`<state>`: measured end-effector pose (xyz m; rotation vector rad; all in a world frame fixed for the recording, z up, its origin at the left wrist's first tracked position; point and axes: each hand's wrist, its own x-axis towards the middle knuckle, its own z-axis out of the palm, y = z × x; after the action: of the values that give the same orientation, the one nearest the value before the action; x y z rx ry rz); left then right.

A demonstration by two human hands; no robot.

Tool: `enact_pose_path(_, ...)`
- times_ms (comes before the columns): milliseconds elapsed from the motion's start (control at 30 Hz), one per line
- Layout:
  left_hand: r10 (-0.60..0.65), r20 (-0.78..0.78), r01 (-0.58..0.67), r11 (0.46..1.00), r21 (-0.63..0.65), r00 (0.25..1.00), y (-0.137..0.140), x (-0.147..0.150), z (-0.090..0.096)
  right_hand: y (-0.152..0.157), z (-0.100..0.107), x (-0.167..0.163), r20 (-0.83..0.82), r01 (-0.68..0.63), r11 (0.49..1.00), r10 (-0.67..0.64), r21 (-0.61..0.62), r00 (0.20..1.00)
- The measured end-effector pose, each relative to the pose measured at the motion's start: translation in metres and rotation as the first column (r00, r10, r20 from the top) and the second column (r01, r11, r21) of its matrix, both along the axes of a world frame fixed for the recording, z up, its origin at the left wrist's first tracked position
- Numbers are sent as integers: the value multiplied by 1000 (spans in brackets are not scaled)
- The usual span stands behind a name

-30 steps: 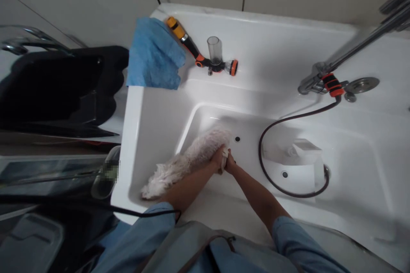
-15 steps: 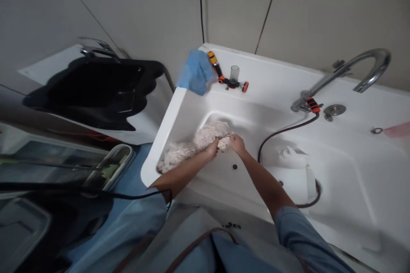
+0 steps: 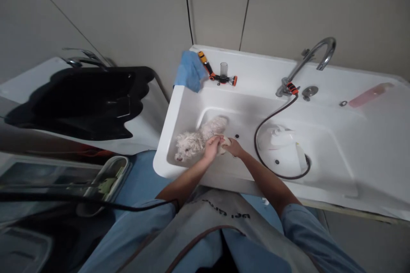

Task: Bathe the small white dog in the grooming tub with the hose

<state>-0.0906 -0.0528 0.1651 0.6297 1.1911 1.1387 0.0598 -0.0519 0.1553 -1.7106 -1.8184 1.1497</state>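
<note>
A white curly-haired dog (image 3: 190,143) is in the left end of the white tub (image 3: 169,134), its head toward the left wall and its fur wet-looking. My left hand (image 3: 213,146) is closed beside the dog's body, its fingers on a pale cream, cloth-like piece (image 3: 225,142). From the other side, my right hand (image 3: 234,147) grips that same piece. Its exact kind is too small to tell, and my fingers hide part of it.
On the tub's back ledge lie a blue cloth (image 3: 189,72) and an orange-black spray nozzle (image 3: 221,77). A chrome faucet (image 3: 296,68) feeds a dark hose (image 3: 256,132) that loops around a white container (image 3: 285,149). A pink bottle (image 3: 368,96) lies right; a black basin (image 3: 80,102) stands left.
My hands have come closer together on the pale piece, the right one moving in. The dog's head now shows more clearly. The camera view has shifted.
</note>
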Motion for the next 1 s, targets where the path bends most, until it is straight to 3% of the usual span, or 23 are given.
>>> enact_pose_path(67, -19, -224, 50, 990, 134, 974, 0, -21, -3, 3, 18, 14, 228, -16, 1000, 17, -8, 974)
enact_pose_path(133, -66, -432, 140, 980, 140, 900, -2, -36, -9, 4, 37, 30, 384, -111, 993, 92, 30, 919)
enact_pose_path(200, -157, -569, 267, 957, 115, 807, -6, -37, -12, 3, 55, 43, 428, -231, 970, 180, 71, 886)
enact_pose_path(267, -252, -631, 425, 895, 136, 734, -11, -24, -10, -1, 70, 53, 360, -340, 932, 277, 123, 891)
enact_pose_path(367, -402, -595, 608, 771, 191, 696, -14, 9, 5, -13, 89, 72, 186, -406, 887, 371, 221, 910)
enact_pose_path(433, -490, -551, 673, 714, 190, 675, -12, 28, 17, -23, 101, 93, 162, -375, 896, 344, 239, 925)
enact_pose_path(533, -593, -557, 749, 658, 81, 581, -8, 48, 37, -38, 116, 137, 284, -292, 936, 230, 198, 931)
enact_pose_path(667, -633, -643, 797, 602, -58, 431, -4, 74, 62, -59, 130, 202, 460, -276, 953, 192, 123, 867)
enact_pose_path(833, -670, -666, 840, 530, -118, 329, -10, 128, 86, -86, 130, 271, 495, -308, 948, 229, 84, 838)
enact_pose_path(1000, -847, -436, 799, 476, -368, 304, -27, 170, 92, -97, 117, 332, 408, -349, 936, 299, 50, 863)
